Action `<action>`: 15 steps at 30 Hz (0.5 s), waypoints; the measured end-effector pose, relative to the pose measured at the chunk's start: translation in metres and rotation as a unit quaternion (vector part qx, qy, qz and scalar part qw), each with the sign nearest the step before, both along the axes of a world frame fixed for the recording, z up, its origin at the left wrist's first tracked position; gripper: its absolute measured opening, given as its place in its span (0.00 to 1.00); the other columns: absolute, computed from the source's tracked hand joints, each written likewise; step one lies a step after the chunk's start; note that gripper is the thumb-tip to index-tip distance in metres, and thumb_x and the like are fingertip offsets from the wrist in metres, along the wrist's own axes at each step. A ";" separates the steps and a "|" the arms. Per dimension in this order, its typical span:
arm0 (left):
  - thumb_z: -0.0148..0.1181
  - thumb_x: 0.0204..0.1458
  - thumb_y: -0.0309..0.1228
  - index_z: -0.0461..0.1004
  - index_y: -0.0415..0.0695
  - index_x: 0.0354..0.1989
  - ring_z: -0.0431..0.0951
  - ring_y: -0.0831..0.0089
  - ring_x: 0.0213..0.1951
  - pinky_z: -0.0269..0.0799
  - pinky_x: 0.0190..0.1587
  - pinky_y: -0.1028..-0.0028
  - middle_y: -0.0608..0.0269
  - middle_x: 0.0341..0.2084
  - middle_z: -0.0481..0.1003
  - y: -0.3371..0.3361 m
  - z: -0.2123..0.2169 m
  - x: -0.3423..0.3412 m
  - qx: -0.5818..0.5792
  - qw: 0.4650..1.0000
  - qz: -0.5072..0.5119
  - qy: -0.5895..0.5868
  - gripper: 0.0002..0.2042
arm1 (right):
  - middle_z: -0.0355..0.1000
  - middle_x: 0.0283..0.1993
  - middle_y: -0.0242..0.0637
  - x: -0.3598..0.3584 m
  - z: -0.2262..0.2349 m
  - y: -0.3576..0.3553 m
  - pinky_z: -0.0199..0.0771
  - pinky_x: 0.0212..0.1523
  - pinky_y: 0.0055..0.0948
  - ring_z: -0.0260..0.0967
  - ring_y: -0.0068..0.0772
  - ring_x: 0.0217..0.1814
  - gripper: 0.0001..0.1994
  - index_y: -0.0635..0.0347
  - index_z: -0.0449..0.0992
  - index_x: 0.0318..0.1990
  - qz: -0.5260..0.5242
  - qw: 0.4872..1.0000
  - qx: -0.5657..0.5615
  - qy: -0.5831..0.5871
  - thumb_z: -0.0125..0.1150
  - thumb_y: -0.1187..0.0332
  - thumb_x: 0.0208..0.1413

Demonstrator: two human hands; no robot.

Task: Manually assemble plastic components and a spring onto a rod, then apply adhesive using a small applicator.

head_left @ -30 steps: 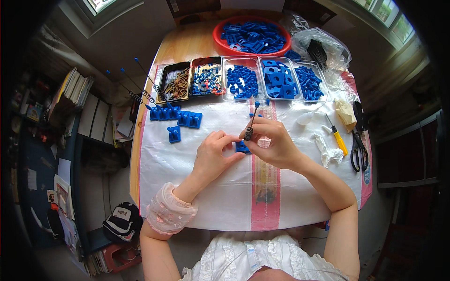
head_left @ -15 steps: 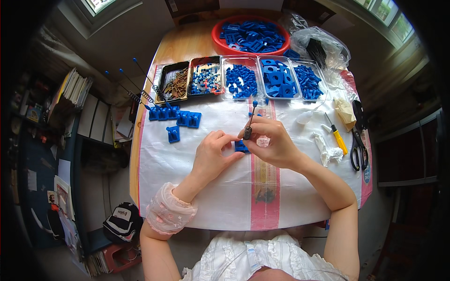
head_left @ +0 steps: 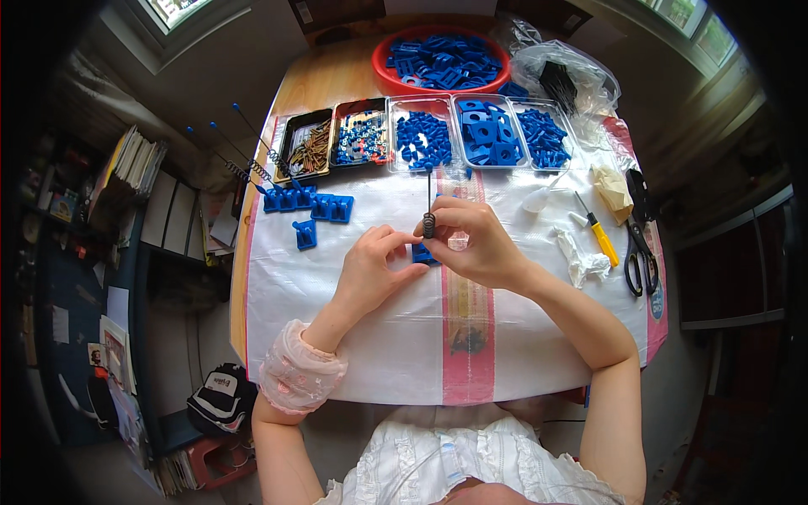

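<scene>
Nearest, our left hand grips a blue block on the surface, thumb and forefinger at its left side. Our right hand has its fingers pinching a black spring at that block. The spring's rod, leaning right half a second ago, now points straight ahead, so we judge the spring is being turned; our fingers hide whether it is seated. Farther left lie other blocks; farthest sits a red bowl.

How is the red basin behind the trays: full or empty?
The red basin looks full: blue plastic parts lie heaped across it; their depth is hidden.
</scene>
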State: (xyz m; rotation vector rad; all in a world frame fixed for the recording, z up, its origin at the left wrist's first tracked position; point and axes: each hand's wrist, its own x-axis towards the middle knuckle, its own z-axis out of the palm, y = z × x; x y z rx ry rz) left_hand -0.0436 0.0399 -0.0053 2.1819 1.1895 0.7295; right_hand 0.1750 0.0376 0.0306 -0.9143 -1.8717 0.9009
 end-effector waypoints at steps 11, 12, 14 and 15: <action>0.71 0.60 0.35 0.81 0.42 0.56 0.79 0.78 0.39 0.74 0.41 0.73 0.61 0.45 0.84 0.007 0.028 -0.010 -0.119 0.982 -0.016 -0.144 0.18 | 0.76 0.33 0.42 -0.001 -0.001 0.000 0.79 0.36 0.32 0.78 0.34 0.33 0.03 0.71 0.81 0.35 -0.004 1.000 0.007 0.023 0.66 0.79 0.54; 0.70 0.62 0.35 0.80 0.41 0.57 0.79 0.79 0.39 0.74 0.41 0.75 0.60 0.45 0.85 0.007 0.034 -0.007 -0.153 0.973 -0.008 -0.170 0.18 | 0.76 0.33 0.42 -0.002 -0.001 0.000 0.79 0.36 0.32 0.78 0.34 0.33 0.03 0.71 0.81 0.35 -0.002 1.000 0.003 0.026 0.66 0.79 0.54; 0.65 0.67 0.35 0.78 0.39 0.60 0.81 0.79 0.40 0.75 0.42 0.78 0.56 0.44 0.86 0.004 0.048 -0.002 -0.187 0.967 -0.003 -0.172 0.18 | 0.76 0.33 0.42 -0.002 -0.002 0.000 0.79 0.36 0.32 0.78 0.34 0.34 0.03 0.71 0.81 0.35 -0.003 0.999 0.000 0.036 0.66 0.79 0.55; 0.64 0.67 0.36 0.78 0.39 0.60 0.81 0.79 0.40 0.74 0.42 0.78 0.56 0.43 0.86 0.003 0.052 0.000 -0.196 0.966 -0.007 -0.168 0.18 | 0.76 0.33 0.42 -0.001 -0.003 0.000 0.79 0.37 0.31 0.78 0.34 0.34 0.03 0.71 0.81 0.35 -0.003 0.999 -0.002 0.040 0.66 0.79 0.55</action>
